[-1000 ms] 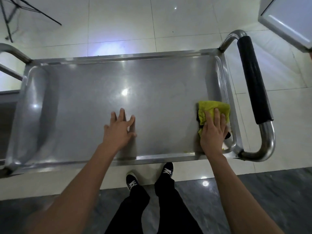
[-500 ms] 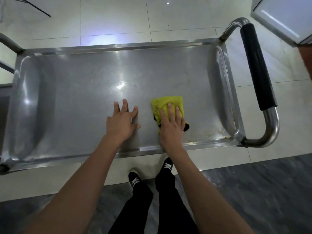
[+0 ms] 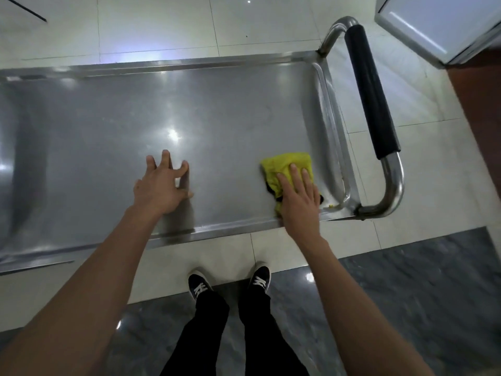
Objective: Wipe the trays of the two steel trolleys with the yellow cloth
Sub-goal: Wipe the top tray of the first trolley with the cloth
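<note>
On the steel trolley's top tray [image 3: 217, 109], the left hand [image 3: 160, 185] braces with fingers spread, while the right hand [image 3: 298, 199] presses flat on the yellow cloth [image 3: 282, 164] near the right corner. Crumbs [image 3: 331, 205] lodged there could escape a shallow stroke.

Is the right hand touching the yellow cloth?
Touching. The head view shows the right hand lying flat with straight fingers on the yellow cloth.
</note>
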